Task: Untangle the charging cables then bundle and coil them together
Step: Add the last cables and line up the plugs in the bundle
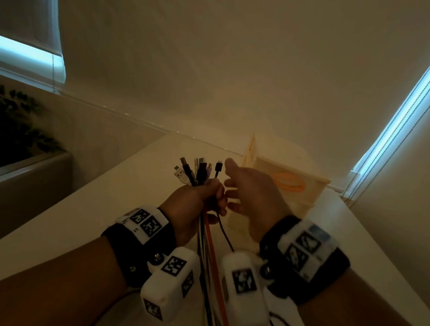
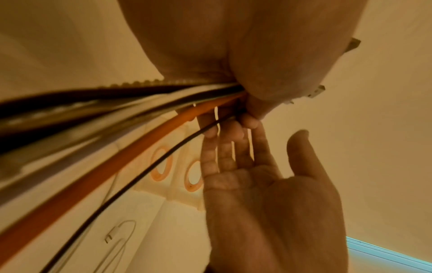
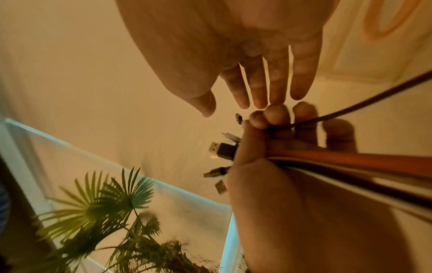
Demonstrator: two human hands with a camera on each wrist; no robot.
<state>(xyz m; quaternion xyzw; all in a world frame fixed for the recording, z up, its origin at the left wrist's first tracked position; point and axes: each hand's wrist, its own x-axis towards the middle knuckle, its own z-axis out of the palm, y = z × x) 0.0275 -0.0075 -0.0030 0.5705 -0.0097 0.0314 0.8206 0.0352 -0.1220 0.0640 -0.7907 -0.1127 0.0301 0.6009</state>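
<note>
Gripping the charging cables in a fist, the left hand holds them upright above the white table — connector ends fanned out on top, the cords hanging down between the wrists. Just beside it, the right hand is empty — fingers straight, palm facing the bundle.

White table runs along wall. Pale wooden box sits on table at far end, near right corner. Box has oval holes with orange rims. Thin white cable with small plug lies on table top near box. Cannot tell if other cables touch table.
</note>
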